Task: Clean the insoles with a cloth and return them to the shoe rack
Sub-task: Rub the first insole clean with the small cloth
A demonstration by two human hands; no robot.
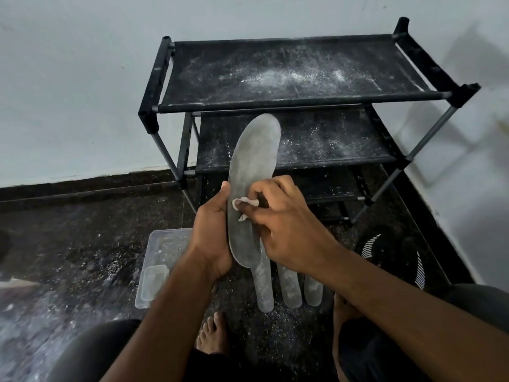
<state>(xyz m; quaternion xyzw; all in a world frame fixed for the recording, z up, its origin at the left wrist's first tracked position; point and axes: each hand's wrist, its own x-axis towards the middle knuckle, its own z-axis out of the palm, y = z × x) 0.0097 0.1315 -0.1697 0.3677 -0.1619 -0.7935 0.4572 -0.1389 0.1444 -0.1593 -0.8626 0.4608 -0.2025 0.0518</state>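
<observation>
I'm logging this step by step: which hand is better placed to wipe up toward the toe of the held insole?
The right hand. It pinches the cloth against the insole near its middle, with the toe end bare above. The left hand grips the insole's edge and is needed to steady it.

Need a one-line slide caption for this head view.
Left hand holds insole while right hand wipes it with cloth.
</observation>
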